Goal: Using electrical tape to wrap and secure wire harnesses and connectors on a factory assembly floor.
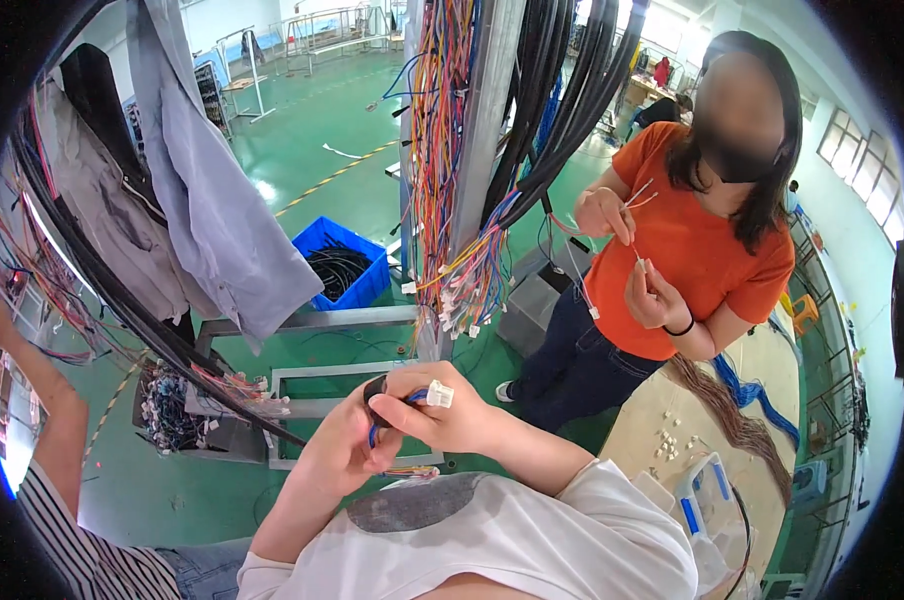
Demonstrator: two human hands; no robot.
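Note:
My right hand pinches a small white plastic connector with blue wires running from it, held in front of my chest. My left hand sits just left of it, fingers curled round the same blue wire and a dark bundle at the top of the fist. Both hands touch each other above my white shirt. A few thin coloured wires hang below the hands.
A co-worker in an orange shirt stands at right, holding thin wires. A metal post with hanging coloured wire harnesses rises ahead. A blue bin of black cables sits on the green floor. A bench holds loose white connectors. Another person's arm reaches up at left.

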